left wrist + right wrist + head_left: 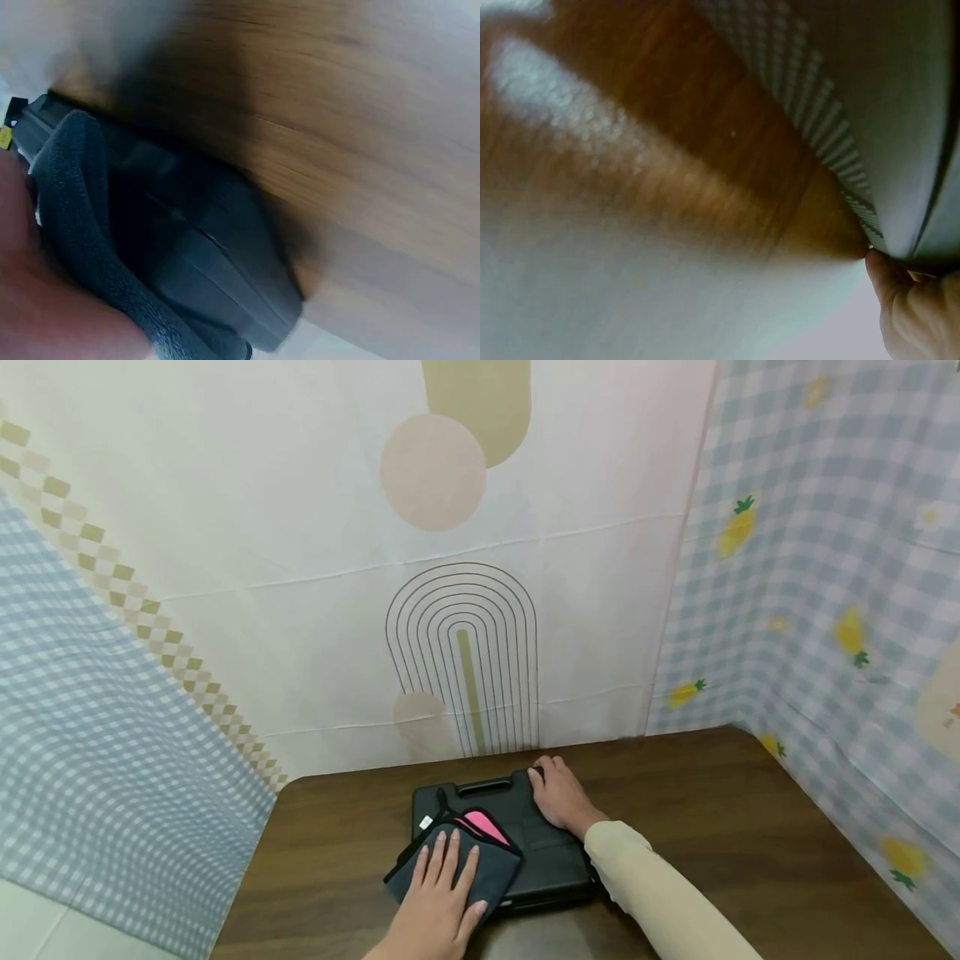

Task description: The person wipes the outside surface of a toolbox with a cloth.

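A black plastic carrying case [551,852] with a built-in handle lies flat on the wooden table. Over its near left part is a dark grey cloth [491,868] with black edging, a pink underside showing at a fold, and a white tag. My left hand [438,893] rests on this cloth with its fingers straight and spread. In the left wrist view the cloth [75,202] drapes over the case's edge. At the case's far right corner, my right hand [558,797] grips the edge, fingers curled over it. The right wrist view has that hand [922,311] at the case's side.
The brown wooden table [330,843] has rounded far corners. A white printed curtain [315,652] hangs behind it. Blue checked cloths hang at the left [135,718] and at the right [787,610], close to the table's sides.
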